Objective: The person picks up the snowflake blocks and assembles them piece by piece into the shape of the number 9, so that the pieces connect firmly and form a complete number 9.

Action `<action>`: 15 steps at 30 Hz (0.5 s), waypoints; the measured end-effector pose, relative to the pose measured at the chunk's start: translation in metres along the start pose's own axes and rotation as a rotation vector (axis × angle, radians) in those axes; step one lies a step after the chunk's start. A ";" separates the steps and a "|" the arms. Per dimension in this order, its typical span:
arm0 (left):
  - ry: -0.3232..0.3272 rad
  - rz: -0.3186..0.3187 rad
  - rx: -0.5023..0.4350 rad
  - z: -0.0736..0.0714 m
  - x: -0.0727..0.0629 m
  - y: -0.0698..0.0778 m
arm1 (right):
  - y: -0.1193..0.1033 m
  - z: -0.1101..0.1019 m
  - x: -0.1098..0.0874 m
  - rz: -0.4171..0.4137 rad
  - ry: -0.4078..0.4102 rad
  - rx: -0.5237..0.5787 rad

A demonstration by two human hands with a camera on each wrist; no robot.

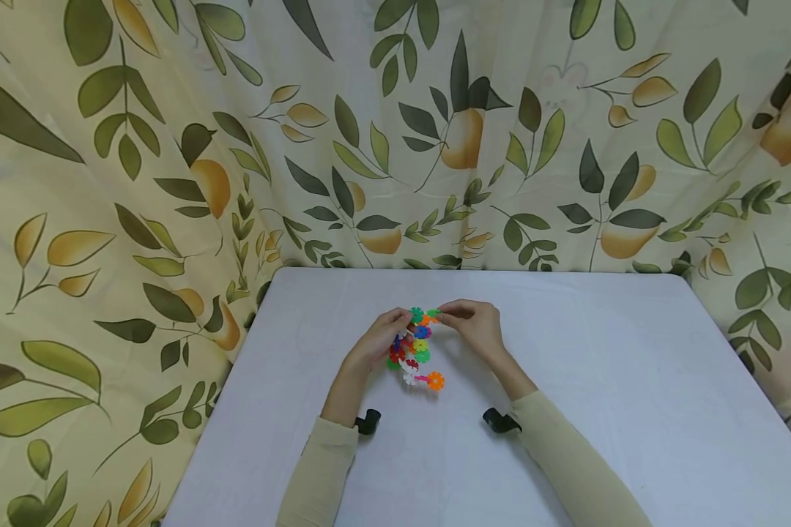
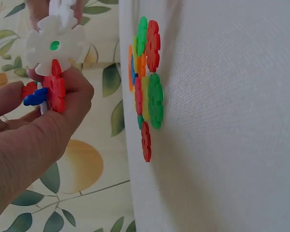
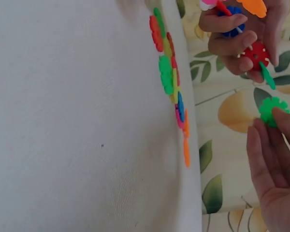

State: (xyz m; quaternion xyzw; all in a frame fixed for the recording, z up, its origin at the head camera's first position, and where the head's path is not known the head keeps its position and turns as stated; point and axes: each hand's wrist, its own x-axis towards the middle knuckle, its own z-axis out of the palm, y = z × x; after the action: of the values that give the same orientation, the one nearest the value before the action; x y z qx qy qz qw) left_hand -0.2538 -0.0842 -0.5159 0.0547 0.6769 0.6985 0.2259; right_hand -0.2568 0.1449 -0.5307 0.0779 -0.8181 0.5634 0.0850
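My left hand (image 1: 379, 339) grips a joined string of notched plastic flower discs. In the left wrist view a white disc (image 2: 43, 41), a red disc (image 2: 55, 94) and a blue disc (image 2: 35, 97) of it show around the fingers. An orange disc (image 1: 436, 380) forms its near end. At its other end, a green disc (image 3: 267, 76) sticks out from a red disc (image 3: 255, 54). Between thumb and fingertips, my right hand (image 1: 480, 326) pinches a single green disc (image 3: 270, 110), held close to that end with a small gap between.
Several loose discs in red, yellow, blue and orange, among them a green disc (image 2: 155, 101), lie on the white-covered table (image 1: 606, 380) beneath the hands. A leaf-and-fruit patterned curtain (image 1: 402, 146) hangs behind the table's far edge and along its sides.
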 end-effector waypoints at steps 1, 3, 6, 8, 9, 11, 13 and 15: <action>0.000 0.000 -0.003 0.000 0.000 0.000 | -0.001 0.000 -0.001 -0.007 0.002 0.018; -0.001 0.002 -0.006 0.000 0.000 -0.001 | -0.003 0.000 -0.004 -0.018 0.001 0.049; -0.007 0.004 -0.009 0.001 -0.001 0.000 | -0.006 0.000 -0.007 -0.023 -0.001 0.077; -0.009 0.005 -0.010 0.002 -0.001 0.000 | -0.007 0.001 -0.008 -0.027 -0.001 0.089; -0.012 0.004 -0.012 0.002 -0.001 0.000 | -0.008 0.001 -0.009 -0.030 0.002 0.093; -0.017 0.005 -0.015 0.002 -0.001 0.000 | -0.008 0.001 -0.009 -0.038 0.007 0.103; -0.020 0.004 -0.019 0.002 0.000 0.000 | -0.009 0.002 -0.010 -0.047 0.014 0.113; -0.023 0.000 -0.021 0.002 0.000 0.000 | -0.009 0.002 -0.010 -0.054 0.021 0.125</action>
State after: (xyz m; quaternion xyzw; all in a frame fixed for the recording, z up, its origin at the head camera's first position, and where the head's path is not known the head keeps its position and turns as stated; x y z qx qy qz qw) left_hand -0.2531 -0.0827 -0.5156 0.0603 0.6668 0.7049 0.2345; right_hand -0.2455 0.1399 -0.5260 0.0990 -0.7781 0.6116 0.1036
